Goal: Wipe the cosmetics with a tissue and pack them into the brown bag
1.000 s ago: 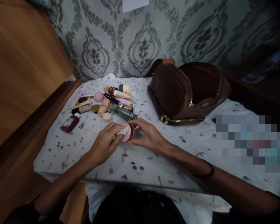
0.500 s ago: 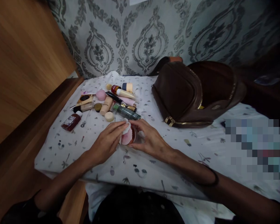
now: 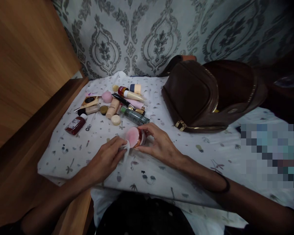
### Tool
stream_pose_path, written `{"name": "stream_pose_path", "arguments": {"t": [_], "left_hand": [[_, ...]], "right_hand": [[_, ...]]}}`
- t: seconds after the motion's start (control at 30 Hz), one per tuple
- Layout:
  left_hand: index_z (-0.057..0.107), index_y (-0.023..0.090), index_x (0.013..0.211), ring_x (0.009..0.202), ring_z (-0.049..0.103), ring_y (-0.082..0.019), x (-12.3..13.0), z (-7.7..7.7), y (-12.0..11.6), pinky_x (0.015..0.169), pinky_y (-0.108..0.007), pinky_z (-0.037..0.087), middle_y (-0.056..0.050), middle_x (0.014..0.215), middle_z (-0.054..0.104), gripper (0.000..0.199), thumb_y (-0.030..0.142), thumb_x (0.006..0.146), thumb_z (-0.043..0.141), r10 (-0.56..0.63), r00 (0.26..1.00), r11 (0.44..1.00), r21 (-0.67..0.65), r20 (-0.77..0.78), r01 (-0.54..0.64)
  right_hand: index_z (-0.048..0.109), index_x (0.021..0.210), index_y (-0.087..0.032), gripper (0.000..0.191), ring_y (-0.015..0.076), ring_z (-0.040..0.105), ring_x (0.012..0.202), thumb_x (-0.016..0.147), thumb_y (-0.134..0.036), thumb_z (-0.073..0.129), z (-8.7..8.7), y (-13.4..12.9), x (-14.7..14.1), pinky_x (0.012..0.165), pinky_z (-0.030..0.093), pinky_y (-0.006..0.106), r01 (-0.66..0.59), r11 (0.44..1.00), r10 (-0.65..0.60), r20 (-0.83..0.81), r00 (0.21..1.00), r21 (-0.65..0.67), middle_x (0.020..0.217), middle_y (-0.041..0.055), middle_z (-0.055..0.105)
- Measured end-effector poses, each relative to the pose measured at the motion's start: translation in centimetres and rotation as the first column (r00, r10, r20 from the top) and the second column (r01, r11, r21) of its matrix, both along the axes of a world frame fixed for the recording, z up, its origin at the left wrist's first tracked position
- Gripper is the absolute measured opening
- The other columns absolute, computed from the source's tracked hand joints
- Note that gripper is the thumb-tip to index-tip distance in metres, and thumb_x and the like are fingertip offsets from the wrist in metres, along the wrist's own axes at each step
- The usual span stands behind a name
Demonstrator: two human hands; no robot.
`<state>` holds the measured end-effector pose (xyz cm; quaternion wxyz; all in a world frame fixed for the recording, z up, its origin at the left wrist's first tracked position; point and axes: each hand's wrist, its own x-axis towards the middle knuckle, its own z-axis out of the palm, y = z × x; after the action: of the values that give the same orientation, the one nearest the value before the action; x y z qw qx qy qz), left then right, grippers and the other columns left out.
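Grip of the right hand (image 3: 161, 145) holds the pink-lidded jar (image 3: 132, 137) from its 3 o'clock side, thumb and fingers spread around it, the jar tilted over the printed cloth (image 3: 88, 156). At the lid's 7 o'clock, the left hand (image 3: 106, 158) pinches a white wipe (image 3: 127, 146); whether that touches the lid, I cannot tell. From the jar, a green-capped bottle (image 3: 137, 116) lies near 12 o'clock, a round cream pot (image 3: 116, 120) at 10, and an unzipped brown bag (image 3: 188, 94) at 2.
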<state>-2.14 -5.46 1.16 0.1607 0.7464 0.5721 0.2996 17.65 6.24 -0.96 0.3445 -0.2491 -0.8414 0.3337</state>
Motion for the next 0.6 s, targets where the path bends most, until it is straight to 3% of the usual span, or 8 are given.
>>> {"name": "stream_pose_path", "arguments": {"t": [0.13,0.3,0.43,0.6], "left_hand": [[0.059,0.022,0.116,0.089,0.065,-0.017,0.8,0.8,-0.4,0.079,-0.029,0.055,-0.004,0.098,0.063,0.02,0.017,0.098,0.051,-0.067,0.998,0.996,0.065,-0.017,0.068],[0.06,0.021,0.121,0.098,0.065,-0.017,1.8,1.4,0.3,0.082,-0.029,0.056,-0.007,0.107,0.063,0.026,0.016,0.099,0.046,-0.095,0.99,0.965,0.235,-0.104,0.118],[0.06,0.021,0.12,0.107,0.063,-0.018,1.7,1.3,1.5,0.089,-0.03,0.054,-0.008,0.113,0.061,0.026,0.015,0.099,0.046,-0.079,0.992,0.952,0.288,-0.094,0.103],[0.063,0.019,0.119,0.097,0.062,-0.018,0.6,1.3,2.9,0.085,-0.029,0.053,-0.006,0.102,0.061,0.025,0.019,0.099,0.048,-0.022,1.0,0.973,0.228,-0.016,0.025]], "right_hand": [[0.058,0.112,-0.021,0.043,0.0218,0.061,0.087,0.075,-0.028,0.08,0.3,-0.1,-0.2,0.076,0.052,0.036,-0.017,1.0,0.017,0.007,1.0,0.007,0.1,0.0053,0.061],[0.056,0.114,-0.021,0.04,0.0222,0.06,0.094,0.078,-0.014,0.071,0.7,-0.7,-0.3,0.081,0.053,0.037,-0.086,0.994,0.085,0.007,0.996,0.063,0.105,0.0061,0.058],[0.052,0.12,-0.021,0.043,0.0243,0.059,0.105,0.082,-0.018,0.072,0.7,-0.9,-0.2,0.088,0.053,0.04,-0.138,0.983,0.139,-0.002,0.99,0.119,0.113,0.0088,0.057],[0.051,0.122,-0.022,0.044,0.0257,0.06,0.108,0.086,-0.033,0.073,0.4,-0.6,0.0,0.09,0.055,0.042,-0.153,0.979,0.155,-0.002,0.988,0.135,0.117,0.0104,0.057]]}}
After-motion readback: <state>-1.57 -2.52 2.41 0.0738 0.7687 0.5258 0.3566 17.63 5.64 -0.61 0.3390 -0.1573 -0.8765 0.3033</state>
